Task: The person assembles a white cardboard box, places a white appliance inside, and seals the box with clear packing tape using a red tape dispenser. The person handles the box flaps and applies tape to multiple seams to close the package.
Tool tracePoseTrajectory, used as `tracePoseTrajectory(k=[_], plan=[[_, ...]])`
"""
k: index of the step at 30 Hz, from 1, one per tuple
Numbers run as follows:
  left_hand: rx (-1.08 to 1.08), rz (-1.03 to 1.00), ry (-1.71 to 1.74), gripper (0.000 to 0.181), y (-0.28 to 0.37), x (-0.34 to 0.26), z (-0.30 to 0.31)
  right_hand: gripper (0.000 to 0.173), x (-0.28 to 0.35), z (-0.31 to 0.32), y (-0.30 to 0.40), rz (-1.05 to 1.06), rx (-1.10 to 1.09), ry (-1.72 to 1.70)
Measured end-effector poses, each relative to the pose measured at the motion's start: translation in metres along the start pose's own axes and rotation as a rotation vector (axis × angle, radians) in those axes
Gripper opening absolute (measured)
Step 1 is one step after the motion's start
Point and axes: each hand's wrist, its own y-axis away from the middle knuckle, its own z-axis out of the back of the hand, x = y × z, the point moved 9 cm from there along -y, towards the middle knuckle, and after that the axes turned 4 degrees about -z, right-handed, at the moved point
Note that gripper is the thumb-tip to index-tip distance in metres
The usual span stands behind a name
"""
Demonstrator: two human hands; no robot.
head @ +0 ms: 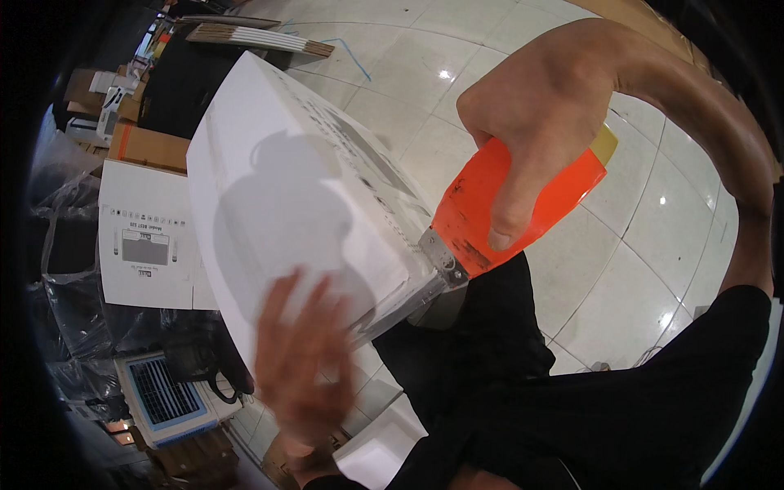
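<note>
A large white printed cardboard box stands before me, its plain side towards me and a printed side to the right. My right hand grips a packing tape dispenser with an orange body; its grey metal end touches the box's near right corner. Yellowish tape shows at the dispenser's far side. Glossy tape runs along the box's lower edge. My left hand, blurred, is over the lower part of the box's plain side with its fingers apart; whether it touches the box I cannot tell.
Another white printed box lies at the left, beside a brown carton. Flattened cardboard is at the top. A blue-and-white grilled unit stands lower left, near plastic-wrapped goods. White tiled floor extends to the right.
</note>
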Motion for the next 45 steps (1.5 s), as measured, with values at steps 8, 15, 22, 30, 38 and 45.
tracePoseTrajectory(k=[8,15,22,30,38,45], plan=[[0.076,-0.056,-0.243,0.029,-0.006,-0.030,-0.069,0.067,-0.005,-0.007,-0.047,0.147,-0.041,-0.089],[0.118,-0.074,-0.438,0.036,-0.010,-0.048,-0.074,0.063,-0.104,-0.028,-0.070,-0.291,-0.459,-0.136],[-0.454,-0.035,0.001,0.029,0.037,-0.060,-0.033,0.061,-0.050,0.012,0.017,0.418,-0.815,-0.890],[-1.090,0.920,-0.164,0.035,0.273,0.067,0.035,0.055,0.060,0.020,-0.001,0.793,-0.584,-1.203],[-1.208,0.800,0.804,0.064,0.309,0.144,-0.030,0.054,0.226,0.025,-0.004,0.895,-0.407,-1.042],[-1.286,0.862,1.049,0.068,0.321,0.149,-0.063,0.053,0.425,0.010,-0.015,1.209,-0.279,-0.871]])
